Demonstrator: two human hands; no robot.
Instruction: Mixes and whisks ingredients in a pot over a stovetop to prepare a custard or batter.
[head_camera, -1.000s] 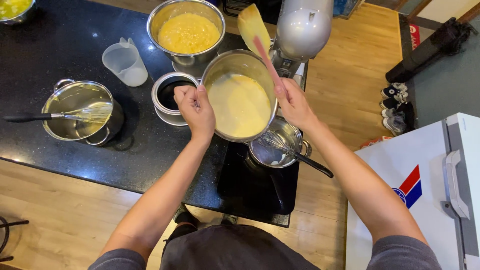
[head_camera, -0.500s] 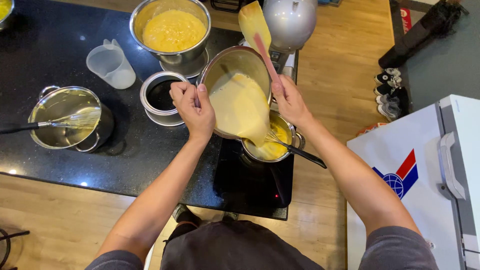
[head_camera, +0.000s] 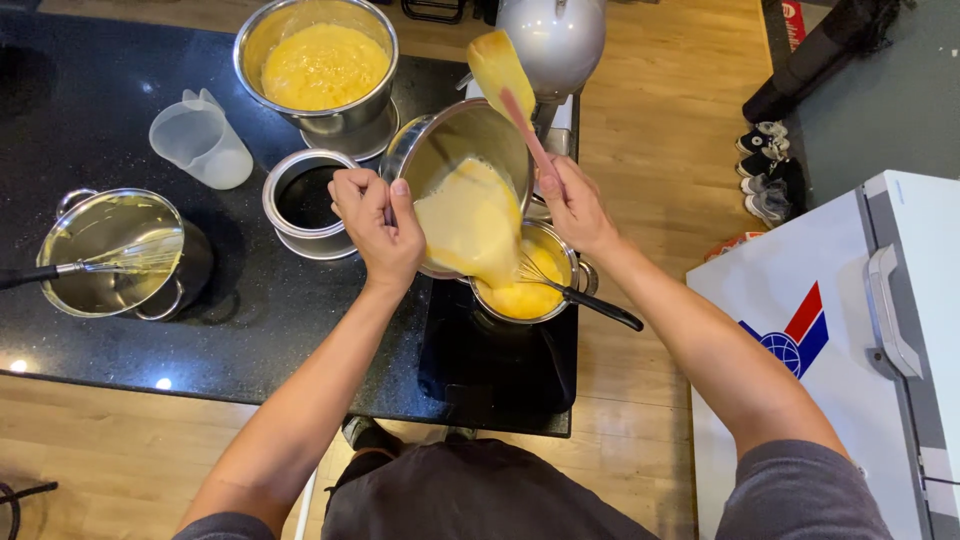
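Tilted steel bowl (head_camera: 440, 140): gripped at the rim by the closed left hand (head_camera: 375, 222); yellow batter (head_camera: 470, 222) is poured into the small pot (head_camera: 530, 292) below. Spatula (head_camera: 505, 85): clasped by the right hand (head_camera: 580, 205). Best tipped slowly, stream kept centred, whisk (head_camera: 575, 290) avoided.

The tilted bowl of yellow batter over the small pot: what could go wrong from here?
1. The small pot is narrower than the tilted bowl, so the batter stream may run past its rim onto the black counter.
2. The whisk lies in the pot; the pour may hit it and splash.
3. The right hand holds bowl and spatula together, so its grip may slip.
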